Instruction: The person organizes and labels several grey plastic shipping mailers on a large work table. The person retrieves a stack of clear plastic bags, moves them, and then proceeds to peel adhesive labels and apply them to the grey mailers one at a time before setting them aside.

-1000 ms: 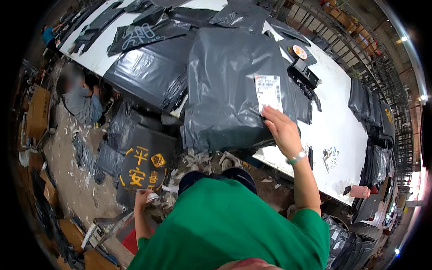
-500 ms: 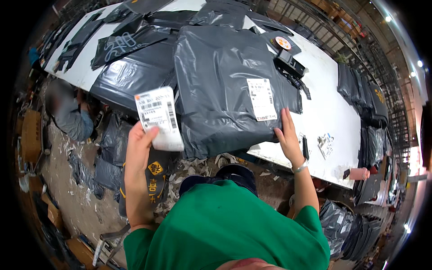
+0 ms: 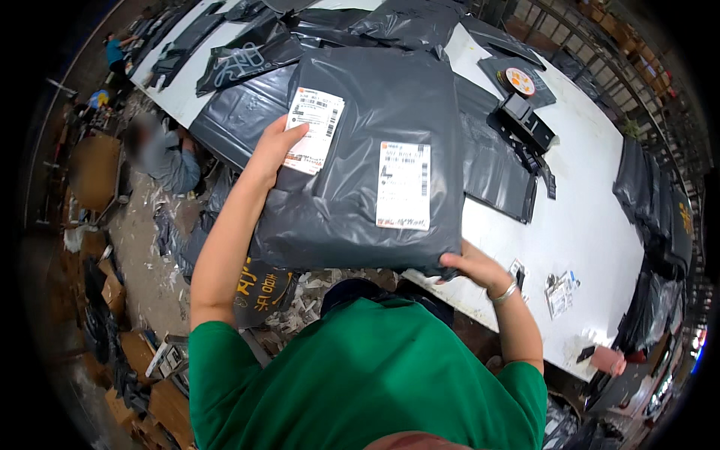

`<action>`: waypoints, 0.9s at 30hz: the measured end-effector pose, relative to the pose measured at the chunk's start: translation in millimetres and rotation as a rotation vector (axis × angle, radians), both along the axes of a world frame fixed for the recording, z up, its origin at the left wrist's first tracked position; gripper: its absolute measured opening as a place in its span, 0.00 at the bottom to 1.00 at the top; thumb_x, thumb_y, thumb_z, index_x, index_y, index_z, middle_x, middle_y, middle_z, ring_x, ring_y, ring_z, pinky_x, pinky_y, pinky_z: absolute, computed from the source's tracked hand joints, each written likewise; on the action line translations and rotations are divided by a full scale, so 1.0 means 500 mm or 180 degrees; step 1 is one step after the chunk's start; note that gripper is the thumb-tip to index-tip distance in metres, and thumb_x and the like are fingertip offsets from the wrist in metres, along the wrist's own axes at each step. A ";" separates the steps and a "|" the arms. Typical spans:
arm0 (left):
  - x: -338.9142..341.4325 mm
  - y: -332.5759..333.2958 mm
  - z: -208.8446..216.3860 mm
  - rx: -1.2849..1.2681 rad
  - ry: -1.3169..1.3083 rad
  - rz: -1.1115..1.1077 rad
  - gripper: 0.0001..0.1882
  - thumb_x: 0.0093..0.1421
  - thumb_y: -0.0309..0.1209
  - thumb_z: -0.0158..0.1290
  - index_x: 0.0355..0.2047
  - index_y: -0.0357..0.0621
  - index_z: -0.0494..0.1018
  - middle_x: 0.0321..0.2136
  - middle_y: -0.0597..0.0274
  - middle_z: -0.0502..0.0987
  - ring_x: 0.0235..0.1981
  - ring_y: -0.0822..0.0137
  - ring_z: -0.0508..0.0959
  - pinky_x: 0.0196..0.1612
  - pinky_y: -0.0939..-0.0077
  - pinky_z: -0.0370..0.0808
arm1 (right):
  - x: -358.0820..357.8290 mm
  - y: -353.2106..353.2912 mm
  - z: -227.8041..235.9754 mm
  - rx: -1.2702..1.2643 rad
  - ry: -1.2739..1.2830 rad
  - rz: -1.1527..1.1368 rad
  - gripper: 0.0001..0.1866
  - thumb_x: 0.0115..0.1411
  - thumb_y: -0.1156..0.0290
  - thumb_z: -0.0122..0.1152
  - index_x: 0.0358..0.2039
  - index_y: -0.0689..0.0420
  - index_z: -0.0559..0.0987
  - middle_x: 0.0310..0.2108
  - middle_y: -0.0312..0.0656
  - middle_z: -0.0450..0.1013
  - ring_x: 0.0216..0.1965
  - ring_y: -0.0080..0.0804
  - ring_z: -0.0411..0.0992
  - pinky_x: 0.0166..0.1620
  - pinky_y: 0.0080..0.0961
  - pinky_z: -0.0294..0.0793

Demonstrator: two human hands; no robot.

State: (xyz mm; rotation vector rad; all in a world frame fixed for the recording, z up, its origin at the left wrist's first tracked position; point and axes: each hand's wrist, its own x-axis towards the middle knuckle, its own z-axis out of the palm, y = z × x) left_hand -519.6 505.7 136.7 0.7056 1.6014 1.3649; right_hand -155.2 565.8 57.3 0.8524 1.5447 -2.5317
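Observation:
A large dark grey plastic mailer parcel (image 3: 375,97) is tilted up in front of me, partly over the table's near edge. A white shipping label (image 3: 403,184) lies on its lower right face. My left hand (image 3: 271,150) is closed on a small stack of shipping labels (image 3: 321,124), thumb on top, against the parcel's left side. At the parcel's lower right corner, my right hand (image 3: 480,268) grips the plastic, its thumb on top and the other fingers mostly hidden beneath. Another dark parcel (image 3: 244,116) lies behind, partly covered.
On the white table (image 3: 581,214) are a tape roll (image 3: 519,82), a black device (image 3: 525,124), small papers (image 3: 559,292) and a pink object (image 3: 607,361). Dark parcels (image 3: 652,206) stack at the right. A person (image 3: 176,169) crouches left; another (image 3: 115,56) stands farther off.
My left hand has moved up and right, bringing the labels over the parcel. My right hand has gone from lying against the parcel's side to gripping its lower corner. The parcel has turned slightly.

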 end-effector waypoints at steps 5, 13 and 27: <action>0.206 0.029 0.159 0.0575 0.1413 0.0247 0.15 0.56 0.24 0.47 0.44 0.31 0.66 0.34 0.63 0.73 0.35 0.76 0.72 0.39 0.85 0.67 | 0.053 -0.045 -0.124 0.0578 0.0394 -0.0676 0.40 0.47 0.57 0.64 0.53 0.66 0.57 0.46 0.46 0.66 0.47 0.30 0.63 0.51 0.25 0.61; 0.382 0.274 0.409 0.2116 0.1240 -0.0673 0.16 0.56 0.31 0.47 0.43 0.36 0.65 0.36 0.60 0.74 0.35 0.73 0.75 0.37 0.81 0.71 | 0.061 0.292 -0.035 0.1073 0.1006 -0.3536 0.18 0.45 0.69 0.60 0.36 0.58 0.66 0.25 0.32 0.61 0.24 0.18 0.60 0.23 0.15 0.62; 0.381 0.222 0.117 0.1419 -0.0343 -0.0456 0.17 0.53 0.20 0.51 0.43 0.34 0.63 0.37 0.57 0.74 0.34 0.72 0.75 0.38 0.81 0.74 | -0.023 0.226 0.175 0.2182 0.1652 -0.1998 0.11 0.51 0.76 0.57 0.36 0.62 0.71 0.29 0.38 0.72 0.29 0.18 0.70 0.34 0.13 0.71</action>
